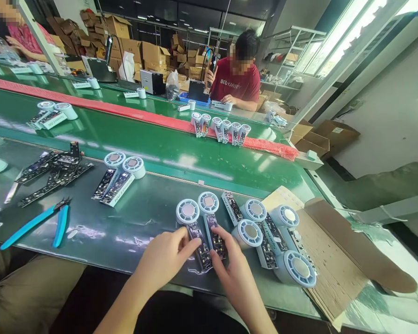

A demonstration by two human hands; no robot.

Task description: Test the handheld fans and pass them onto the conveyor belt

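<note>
- Head view: the left hand [165,260] and right hand [235,276] rest on the dark green tabletop [125,222], fingers bent loosely, tips pressing two pale-blue round-headed fan units with exposed black circuit boards [204,227], seemingly to square them side by side; neither is lifted.
- Similar units lie stacked on the brown cardboard sheet [330,260] just right.
- Blue-handled cutters [38,222] lie well left, beside loose black circuit boards [52,174].

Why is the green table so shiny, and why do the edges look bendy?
In the head view, window light bounces off the glossy green belt as white glare; the wide lens curves straight lines near the picture's edges; the left hand and right hand on the fan units look sharp.
</note>
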